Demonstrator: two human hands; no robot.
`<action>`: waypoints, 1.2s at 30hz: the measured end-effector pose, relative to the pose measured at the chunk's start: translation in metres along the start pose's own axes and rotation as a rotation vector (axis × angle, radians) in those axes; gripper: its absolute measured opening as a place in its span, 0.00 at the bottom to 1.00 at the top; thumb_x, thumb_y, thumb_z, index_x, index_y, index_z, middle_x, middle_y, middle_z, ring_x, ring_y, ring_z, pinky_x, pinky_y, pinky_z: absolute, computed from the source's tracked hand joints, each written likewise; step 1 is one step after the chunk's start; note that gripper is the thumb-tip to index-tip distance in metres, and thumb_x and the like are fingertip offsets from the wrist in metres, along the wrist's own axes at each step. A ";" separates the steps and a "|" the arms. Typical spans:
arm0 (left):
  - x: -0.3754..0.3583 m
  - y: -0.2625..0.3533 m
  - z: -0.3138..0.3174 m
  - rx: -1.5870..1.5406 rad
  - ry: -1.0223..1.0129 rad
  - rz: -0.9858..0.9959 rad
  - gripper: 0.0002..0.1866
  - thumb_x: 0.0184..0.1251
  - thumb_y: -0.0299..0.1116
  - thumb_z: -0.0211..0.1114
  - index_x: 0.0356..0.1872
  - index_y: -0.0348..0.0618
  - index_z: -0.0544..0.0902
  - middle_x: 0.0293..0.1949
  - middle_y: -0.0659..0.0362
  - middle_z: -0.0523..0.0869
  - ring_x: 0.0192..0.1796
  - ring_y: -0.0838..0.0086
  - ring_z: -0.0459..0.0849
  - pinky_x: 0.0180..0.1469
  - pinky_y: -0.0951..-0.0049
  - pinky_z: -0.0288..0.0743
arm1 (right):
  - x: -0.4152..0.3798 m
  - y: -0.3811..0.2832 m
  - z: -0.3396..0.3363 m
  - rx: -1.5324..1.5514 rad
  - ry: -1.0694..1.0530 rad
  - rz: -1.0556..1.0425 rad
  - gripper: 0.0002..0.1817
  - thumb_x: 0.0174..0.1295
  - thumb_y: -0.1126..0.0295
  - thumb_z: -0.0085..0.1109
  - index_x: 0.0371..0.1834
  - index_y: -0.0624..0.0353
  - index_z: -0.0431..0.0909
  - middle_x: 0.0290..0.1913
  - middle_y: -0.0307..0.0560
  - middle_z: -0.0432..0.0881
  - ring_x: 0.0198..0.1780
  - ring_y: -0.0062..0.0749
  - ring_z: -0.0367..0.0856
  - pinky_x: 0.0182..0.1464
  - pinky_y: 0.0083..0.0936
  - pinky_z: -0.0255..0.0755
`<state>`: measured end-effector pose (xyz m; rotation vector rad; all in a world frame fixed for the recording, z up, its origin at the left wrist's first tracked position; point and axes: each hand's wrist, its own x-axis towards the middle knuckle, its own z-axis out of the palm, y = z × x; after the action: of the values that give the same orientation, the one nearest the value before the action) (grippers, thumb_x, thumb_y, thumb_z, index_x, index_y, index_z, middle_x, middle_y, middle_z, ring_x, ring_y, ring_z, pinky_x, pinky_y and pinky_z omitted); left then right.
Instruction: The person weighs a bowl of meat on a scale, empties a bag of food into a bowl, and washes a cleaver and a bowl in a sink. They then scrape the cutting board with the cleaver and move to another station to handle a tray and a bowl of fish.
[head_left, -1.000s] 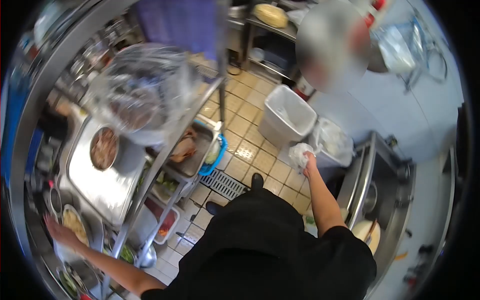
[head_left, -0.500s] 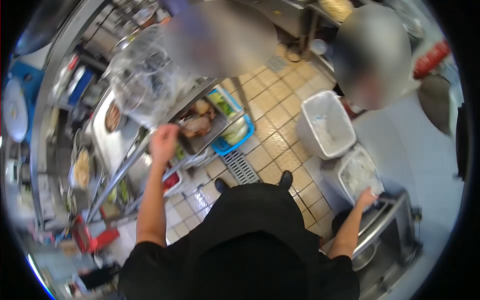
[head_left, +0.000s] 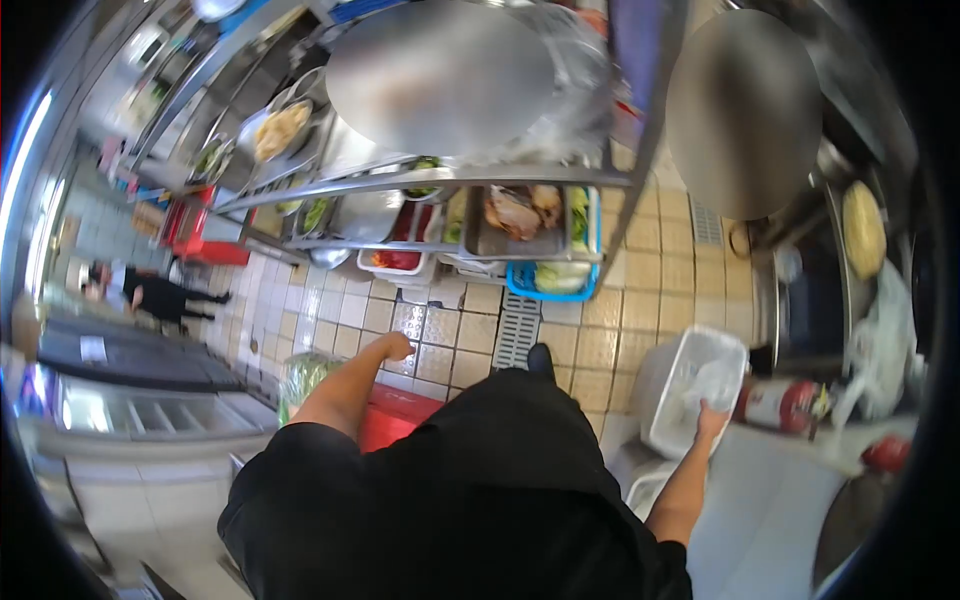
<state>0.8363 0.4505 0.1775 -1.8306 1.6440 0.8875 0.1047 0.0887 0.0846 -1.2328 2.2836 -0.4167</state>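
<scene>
White bin [head_left: 664,388] meets right hand [head_left: 711,421]; left hand [head_left: 396,347] curls.

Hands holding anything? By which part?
Left hand: nothing visible. Right hand: at the rim of the white bin; whether it grips anything can't be told.

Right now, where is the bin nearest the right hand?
In the head view, the white bin stands right of centre, the right hand at its rim, a second bin below it in frame.
</scene>
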 end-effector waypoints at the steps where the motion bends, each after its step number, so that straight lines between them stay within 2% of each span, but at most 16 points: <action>1: 0.004 -0.016 0.035 0.045 0.010 -0.011 0.16 0.63 0.43 0.58 0.35 0.41 0.86 0.40 0.49 0.88 0.43 0.53 0.86 0.46 0.55 0.80 | 0.029 0.012 0.035 0.012 -0.103 -0.055 0.46 0.54 0.54 0.71 0.70 0.72 0.62 0.67 0.70 0.70 0.70 0.55 0.67 0.72 0.39 0.58; 3: 0.012 -0.031 0.086 -0.111 -0.058 -0.138 0.14 0.62 0.42 0.58 0.33 0.43 0.86 0.37 0.48 0.88 0.42 0.55 0.87 0.44 0.56 0.81 | 0.050 0.018 0.092 0.246 -0.374 -0.120 0.31 0.63 0.53 0.60 0.60 0.70 0.75 0.60 0.62 0.78 0.65 0.49 0.73 0.69 0.40 0.62; 4: 0.013 -0.024 0.092 -0.101 0.026 -0.170 0.14 0.62 0.41 0.58 0.33 0.43 0.86 0.36 0.48 0.88 0.42 0.56 0.87 0.44 0.55 0.81 | 0.043 -0.005 0.095 0.208 -0.603 -0.111 0.21 0.67 0.57 0.55 0.54 0.60 0.79 0.49 0.50 0.83 0.48 0.39 0.81 0.50 0.34 0.76; 5: 0.017 -0.011 0.096 -0.097 0.103 -0.207 0.13 0.61 0.41 0.59 0.34 0.44 0.86 0.34 0.48 0.88 0.41 0.56 0.88 0.44 0.55 0.81 | 0.006 -0.050 0.077 0.137 -0.754 -0.033 0.13 0.68 0.60 0.51 0.47 0.51 0.81 0.35 0.37 0.82 0.31 0.25 0.78 0.28 0.20 0.70; 6: 0.020 0.007 0.102 -0.094 0.172 -0.250 0.12 0.61 0.40 0.59 0.34 0.44 0.86 0.33 0.48 0.88 0.40 0.57 0.88 0.44 0.55 0.81 | -0.006 -0.059 0.094 0.247 -0.826 -0.037 0.11 0.67 0.62 0.51 0.45 0.47 0.81 0.28 0.30 0.78 0.23 0.17 0.71 0.19 0.14 0.58; 8: 0.054 0.038 0.147 -0.571 0.547 -0.459 0.13 0.62 0.42 0.60 0.37 0.46 0.87 0.34 0.48 0.88 0.41 0.57 0.87 0.45 0.56 0.80 | -0.029 -0.087 0.090 -0.080 -1.031 -0.262 0.12 0.63 0.59 0.56 0.44 0.50 0.82 0.30 0.34 0.80 0.27 0.23 0.76 0.23 0.21 0.63; 9: 0.039 0.077 0.121 -0.868 0.554 -0.584 0.15 0.63 0.44 0.60 0.39 0.46 0.87 0.36 0.48 0.88 0.43 0.57 0.87 0.47 0.57 0.80 | -0.035 -0.094 0.082 0.021 -1.183 -0.245 0.13 0.62 0.58 0.58 0.44 0.51 0.83 0.31 0.36 0.81 0.29 0.25 0.77 0.25 0.24 0.66; 10: 0.003 0.119 0.069 -1.166 0.568 -0.702 0.16 0.64 0.46 0.60 0.41 0.46 0.87 0.39 0.48 0.88 0.45 0.58 0.86 0.48 0.58 0.79 | -0.026 -0.101 0.094 -0.289 -1.252 -0.336 0.15 0.62 0.57 0.58 0.46 0.50 0.83 0.32 0.36 0.81 0.30 0.25 0.78 0.26 0.26 0.66; 13: -0.026 0.200 0.060 -1.208 0.586 -0.566 0.18 0.64 0.49 0.60 0.43 0.46 0.86 0.43 0.48 0.87 0.47 0.57 0.85 0.50 0.60 0.78 | 0.145 -0.007 0.223 -0.420 -1.547 -1.526 0.23 0.66 0.54 0.46 0.51 0.57 0.83 0.45 0.51 0.86 0.44 0.39 0.84 0.43 0.39 0.78; 14: -0.037 0.231 0.060 -1.287 0.623 -0.622 0.18 0.64 0.48 0.61 0.43 0.46 0.86 0.42 0.49 0.87 0.47 0.57 0.85 0.49 0.60 0.78 | 0.106 -0.091 0.166 -0.934 -1.351 -1.188 0.23 0.65 0.53 0.49 0.51 0.57 0.83 0.46 0.52 0.86 0.46 0.41 0.84 0.46 0.39 0.77; 17: -0.066 0.323 0.076 -1.471 0.698 -0.787 0.18 0.63 0.48 0.62 0.41 0.45 0.87 0.42 0.48 0.88 0.46 0.56 0.86 0.50 0.59 0.78 | 0.046 -0.188 0.147 -1.440 -1.122 -1.185 0.24 0.62 0.51 0.56 0.51 0.57 0.83 0.50 0.55 0.85 0.53 0.46 0.82 0.54 0.38 0.74; 23: -0.110 0.486 0.137 -1.656 0.752 -1.081 0.18 0.62 0.46 0.62 0.43 0.43 0.86 0.41 0.48 0.88 0.46 0.53 0.85 0.50 0.57 0.77 | -0.079 -0.290 0.175 -1.863 -1.078 -1.946 0.30 0.58 0.46 0.61 0.59 0.53 0.79 0.50 0.57 0.85 0.57 0.50 0.81 0.61 0.39 0.73; 26: -0.152 0.530 0.128 -1.663 0.993 -1.376 0.18 0.62 0.46 0.62 0.42 0.43 0.85 0.40 0.48 0.88 0.45 0.53 0.85 0.49 0.57 0.77 | -0.196 -0.298 0.171 -1.925 -1.239 -2.075 0.29 0.58 0.46 0.61 0.58 0.53 0.80 0.50 0.57 0.85 0.57 0.50 0.81 0.61 0.39 0.73; 31: -0.216 0.593 0.134 -1.596 1.477 -1.859 0.11 0.66 0.38 0.63 0.40 0.40 0.84 0.35 0.51 0.87 0.38 0.63 0.86 0.42 0.65 0.78 | -0.399 -0.203 0.212 -1.645 -1.200 -2.717 0.28 0.57 0.49 0.63 0.53 0.60 0.80 0.48 0.63 0.84 0.53 0.56 0.81 0.56 0.43 0.75; 33: -0.233 0.624 0.152 -1.457 1.632 -2.032 0.11 0.67 0.38 0.62 0.38 0.39 0.83 0.33 0.52 0.86 0.36 0.63 0.85 0.40 0.66 0.77 | -0.480 -0.147 0.187 -1.063 -1.867 -2.359 0.23 0.59 0.56 0.66 0.49 0.64 0.80 0.41 0.56 0.85 0.43 0.44 0.85 0.46 0.36 0.77; 36: -0.260 0.678 0.197 -1.333 1.783 -2.357 0.10 0.68 0.35 0.62 0.37 0.39 0.83 0.30 0.53 0.84 0.31 0.67 0.82 0.36 0.67 0.75 | -0.584 -0.075 0.079 -0.817 -2.177 -2.083 0.17 0.65 0.65 0.62 0.51 0.66 0.78 0.40 0.47 0.85 0.40 0.28 0.82 0.45 0.25 0.76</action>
<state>0.1267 0.6799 0.2780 1.7659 1.3060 0.8325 0.4695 0.5369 0.2245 -1.8973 -1.1079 0.9386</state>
